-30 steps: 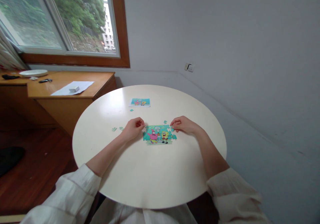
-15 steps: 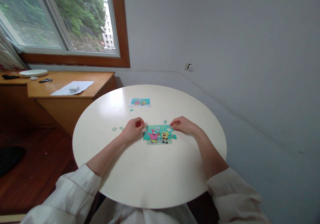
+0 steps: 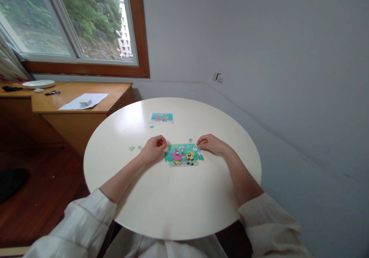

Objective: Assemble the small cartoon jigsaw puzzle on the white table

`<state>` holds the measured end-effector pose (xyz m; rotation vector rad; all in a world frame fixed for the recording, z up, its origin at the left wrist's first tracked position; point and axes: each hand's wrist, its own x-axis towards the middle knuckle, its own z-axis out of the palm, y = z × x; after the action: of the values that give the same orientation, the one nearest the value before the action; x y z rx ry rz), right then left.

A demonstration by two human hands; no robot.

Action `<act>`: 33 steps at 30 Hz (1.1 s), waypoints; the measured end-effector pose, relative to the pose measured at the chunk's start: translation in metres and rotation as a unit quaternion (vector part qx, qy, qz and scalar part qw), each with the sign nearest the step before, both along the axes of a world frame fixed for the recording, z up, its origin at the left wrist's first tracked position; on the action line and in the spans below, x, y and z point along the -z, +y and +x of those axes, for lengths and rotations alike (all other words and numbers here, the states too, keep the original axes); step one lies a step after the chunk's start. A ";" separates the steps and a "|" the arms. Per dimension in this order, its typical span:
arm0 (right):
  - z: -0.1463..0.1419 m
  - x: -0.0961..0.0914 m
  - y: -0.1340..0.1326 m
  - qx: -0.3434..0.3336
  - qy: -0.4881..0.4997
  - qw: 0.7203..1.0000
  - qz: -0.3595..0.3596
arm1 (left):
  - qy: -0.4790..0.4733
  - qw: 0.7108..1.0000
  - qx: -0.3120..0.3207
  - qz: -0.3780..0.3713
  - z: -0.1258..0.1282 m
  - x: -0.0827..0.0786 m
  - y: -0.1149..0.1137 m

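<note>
A small cartoon jigsaw puzzle [image 3: 183, 155] with a teal background lies near the middle of the round cream table [image 3: 173, 204]. My left hand [image 3: 154, 147] rests at the puzzle's left edge with its fingers curled closed. My right hand [image 3: 209, 143] sits at the upper right corner, fingers pinched together over that edge. What either hand holds is too small to see. Loose teal pieces lie nearby: one [image 3: 190, 140] just above the puzzle, two [image 3: 132, 148] left of my left hand, one [image 3: 151, 126] further up.
A small reference picture card [image 3: 162, 117] lies on the far side of the table. A wooden desk [image 3: 72, 104] with paper, a white plate [image 3: 39, 84] and small dark items stands at the left under a window. A grey wall runs along the right.
</note>
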<state>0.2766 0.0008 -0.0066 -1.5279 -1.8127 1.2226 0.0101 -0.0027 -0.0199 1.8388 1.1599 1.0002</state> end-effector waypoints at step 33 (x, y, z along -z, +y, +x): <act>0.005 0.006 0.005 -0.016 -0.054 0.998 0.022 | 0.015 1.000 -0.005 0.011 0.000 0.002 0.001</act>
<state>0.2818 0.0056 -0.0126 -1.5747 -1.9262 1.1261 0.0100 -0.0018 -0.0217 1.8733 1.1817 0.9975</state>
